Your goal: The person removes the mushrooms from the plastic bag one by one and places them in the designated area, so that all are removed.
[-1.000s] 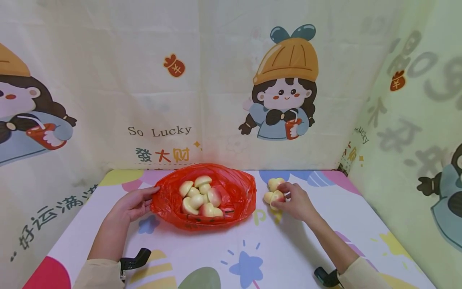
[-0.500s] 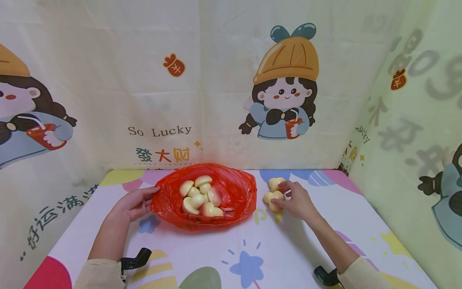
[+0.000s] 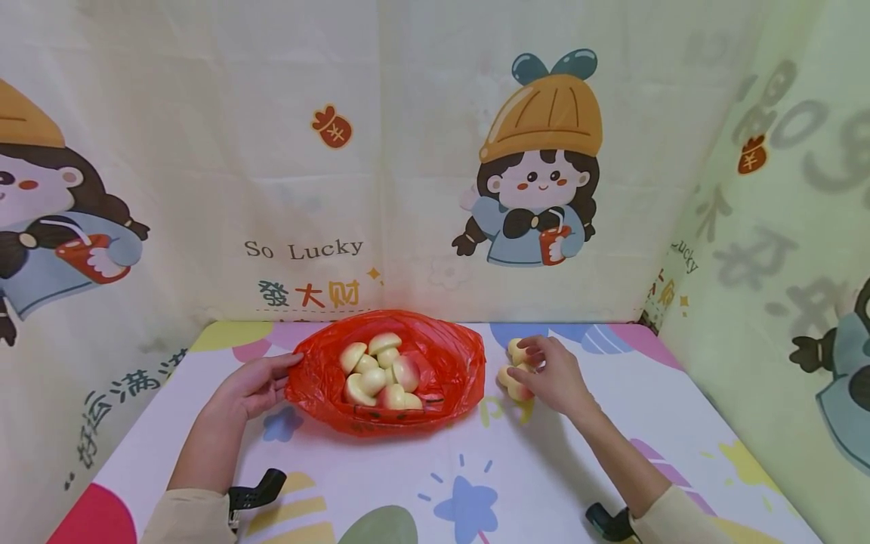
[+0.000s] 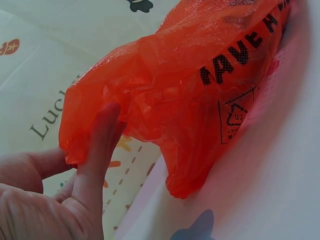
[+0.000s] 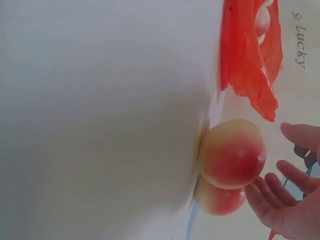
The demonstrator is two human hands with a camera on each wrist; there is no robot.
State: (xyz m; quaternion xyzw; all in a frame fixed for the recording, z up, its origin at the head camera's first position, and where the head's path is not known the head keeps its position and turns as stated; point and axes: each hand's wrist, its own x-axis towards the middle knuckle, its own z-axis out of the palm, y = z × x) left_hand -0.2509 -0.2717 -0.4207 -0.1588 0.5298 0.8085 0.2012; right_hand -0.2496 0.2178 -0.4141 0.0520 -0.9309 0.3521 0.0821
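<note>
My left hand pinches the left rim of a red plastic bag. In the left wrist view its thumb lies over the film, with fingers behind. The bag gapes open on the table, and several cream mushroom-shaped pieces with pink patches lie inside. Right of it, similar mushroom-shaped pieces sit on the tabletop. My right hand hovers over these with thumb and fingers spread. The right wrist view shows two rounded, blushed caps beside the fingertips; whether one finger touches is unclear.
The table has a white cover with colourful prints. Behind it hangs a cream cloth with cartoon figures, and more printed cloth closes off the right side. A dark wrist camera sits on the left forearm.
My right hand's fingers have opened slightly away from the nearer loose mushroom-shaped piece and lifted a little. The left hand and bag stay put; the whole head view shifts slightly.
</note>
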